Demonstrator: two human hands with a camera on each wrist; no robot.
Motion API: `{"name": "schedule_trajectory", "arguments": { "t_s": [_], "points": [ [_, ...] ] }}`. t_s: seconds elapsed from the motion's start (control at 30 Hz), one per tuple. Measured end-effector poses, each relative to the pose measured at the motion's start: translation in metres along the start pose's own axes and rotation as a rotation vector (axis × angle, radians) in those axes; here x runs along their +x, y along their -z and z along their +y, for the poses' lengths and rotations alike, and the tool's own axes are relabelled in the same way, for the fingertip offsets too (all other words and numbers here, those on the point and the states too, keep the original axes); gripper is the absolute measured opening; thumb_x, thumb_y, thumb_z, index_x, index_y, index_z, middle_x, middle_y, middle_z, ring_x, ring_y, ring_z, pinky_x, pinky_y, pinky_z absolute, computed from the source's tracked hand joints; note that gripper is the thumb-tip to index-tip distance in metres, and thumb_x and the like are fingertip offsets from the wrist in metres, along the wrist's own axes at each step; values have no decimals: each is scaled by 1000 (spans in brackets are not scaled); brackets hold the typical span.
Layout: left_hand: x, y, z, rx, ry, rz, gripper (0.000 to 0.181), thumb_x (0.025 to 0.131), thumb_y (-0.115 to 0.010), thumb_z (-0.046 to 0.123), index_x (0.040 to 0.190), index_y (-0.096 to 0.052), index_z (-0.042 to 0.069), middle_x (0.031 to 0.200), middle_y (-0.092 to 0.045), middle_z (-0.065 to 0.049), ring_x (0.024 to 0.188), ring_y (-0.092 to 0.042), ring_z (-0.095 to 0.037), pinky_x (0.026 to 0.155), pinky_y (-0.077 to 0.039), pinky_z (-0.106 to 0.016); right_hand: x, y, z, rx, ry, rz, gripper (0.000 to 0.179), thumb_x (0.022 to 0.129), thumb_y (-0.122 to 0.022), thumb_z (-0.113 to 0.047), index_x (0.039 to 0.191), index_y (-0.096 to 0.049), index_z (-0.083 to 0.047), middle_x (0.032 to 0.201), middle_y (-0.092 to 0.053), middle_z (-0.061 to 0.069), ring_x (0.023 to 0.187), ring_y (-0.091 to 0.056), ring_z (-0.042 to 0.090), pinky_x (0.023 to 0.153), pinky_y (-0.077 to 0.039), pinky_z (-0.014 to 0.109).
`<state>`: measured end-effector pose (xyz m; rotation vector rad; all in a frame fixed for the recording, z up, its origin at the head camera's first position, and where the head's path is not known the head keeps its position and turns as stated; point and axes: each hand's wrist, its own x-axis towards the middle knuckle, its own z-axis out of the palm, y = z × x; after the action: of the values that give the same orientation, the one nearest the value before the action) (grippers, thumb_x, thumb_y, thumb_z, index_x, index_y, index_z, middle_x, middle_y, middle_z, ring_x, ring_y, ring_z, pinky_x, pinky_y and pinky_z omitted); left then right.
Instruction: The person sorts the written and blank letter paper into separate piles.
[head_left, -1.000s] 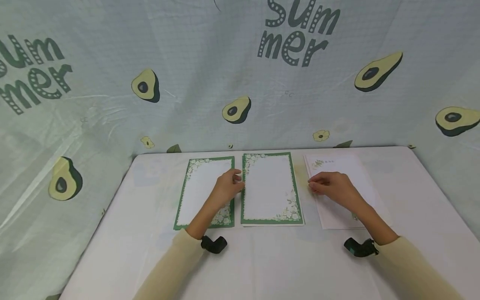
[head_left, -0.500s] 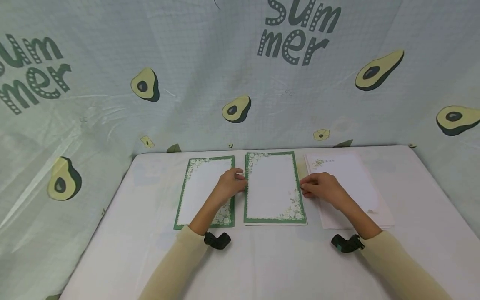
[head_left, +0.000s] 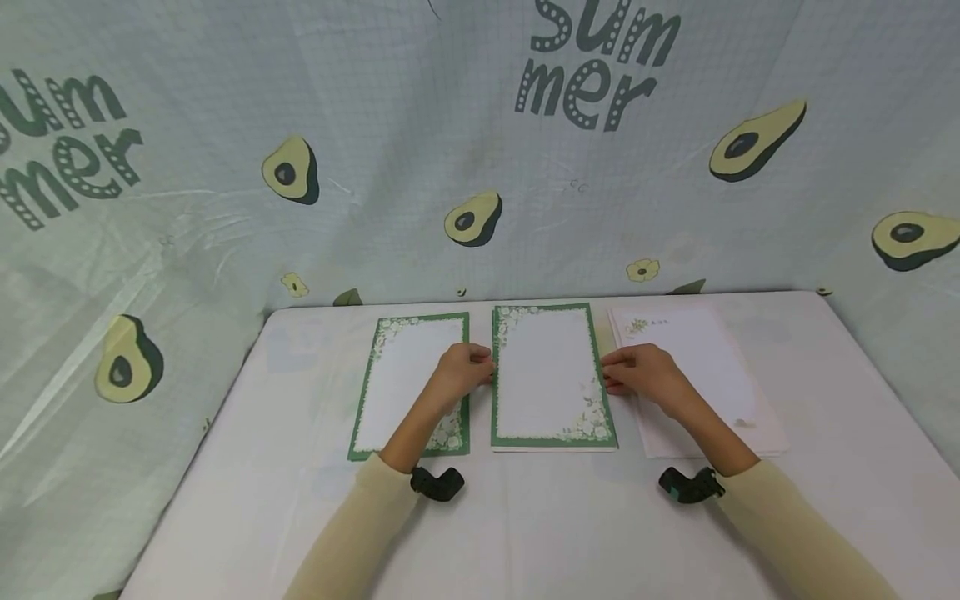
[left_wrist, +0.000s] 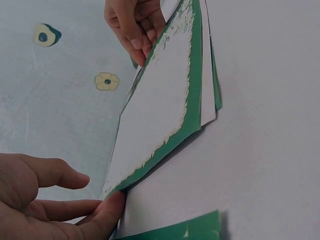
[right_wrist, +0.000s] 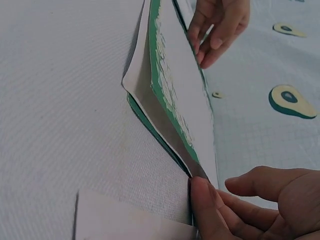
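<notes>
A small stack of green-bordered, flower-printed paper sheets is in the middle of the head view. My left hand pinches its left edge, with the thumb at the edge in the left wrist view. My right hand pinches the right edge; the right wrist view shows its thumb against the sheets and the index finger apart. The sheets fan slightly, a white page showing under the top green-bordered sheet. Another green-bordered sheet lies at the left, partly covered by my left hand.
Pale pink-edged sheets lie to the right, partly under my right hand and forearm. The white-covered table meets an avocado-print cloth behind. Black wrist cameras sit on both wrists.
My right hand has moved left onto the stack's right edge. The middle stack has shifted slightly right, and my left hand has moved a little right with it.
</notes>
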<state>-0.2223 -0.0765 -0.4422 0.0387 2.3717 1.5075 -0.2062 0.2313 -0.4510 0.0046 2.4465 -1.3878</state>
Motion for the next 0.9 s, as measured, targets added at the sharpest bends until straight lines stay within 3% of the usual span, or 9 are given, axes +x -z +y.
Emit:
{"name": "schedule_trajectory", "arguments": {
  "t_s": [0.4,0.73,0.9],
  "points": [
    [0,1,-3,-8,-15,-14,35,103,-56,7,133,-59,-11,124,-64,-22,107,-70,-31,93,-58,-41,-1,0,0,31,14,6,32,102,-61,-12,126,-66,9,103,-76,17,83,-75,15,75,-63,25],
    [-1,1,-6,-64,-17,26,27,100,-61,6,125,-66,-5,105,-66,-14,86,-69,-21,76,-59,-30,-3,0,-1,76,17,-3,34,102,-61,-14,125,-64,10,98,-77,13,81,-75,15,75,-63,25],
    [0,0,-7,-84,-59,56,23,99,-63,4,120,-67,-4,101,-66,-14,82,-68,-21,71,-58,-30,-2,-1,0,98,27,-3,34,102,-62,-14,125,-65,11,100,-76,15,81,-75,13,75,-63,25]
  ]
}}
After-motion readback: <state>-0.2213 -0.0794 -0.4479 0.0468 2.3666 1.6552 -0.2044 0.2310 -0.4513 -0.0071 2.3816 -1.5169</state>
